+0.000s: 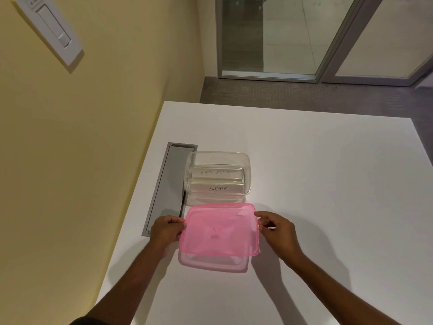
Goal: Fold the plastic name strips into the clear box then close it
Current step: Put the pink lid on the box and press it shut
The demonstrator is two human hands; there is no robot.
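Name strips: folded and lodged in the clear box (218, 174), which stands open on the white table (316, 184), beyond both hands. Nearest the viewer, two forearms enter from the bottom edge, cut off by the frame. Left hand (165, 229) pinches the left edge of the pink lid (220, 229); its fingertips are hidden behind the lid rim. Right hand (277, 231) pinches the right edge, thumb and forefinger partly spread. Lid is held between the hands, raised above the table, with a shadow beneath it. Beyond the lid, the near strip (218, 188) reads "ELEPHANT"; the far strip (215, 172) is faint, apparently "BATMAN". Grey cable tray (167, 184) lies beyond the left hand, beside the box. Wall switch (50, 29), upper left, is blurred.
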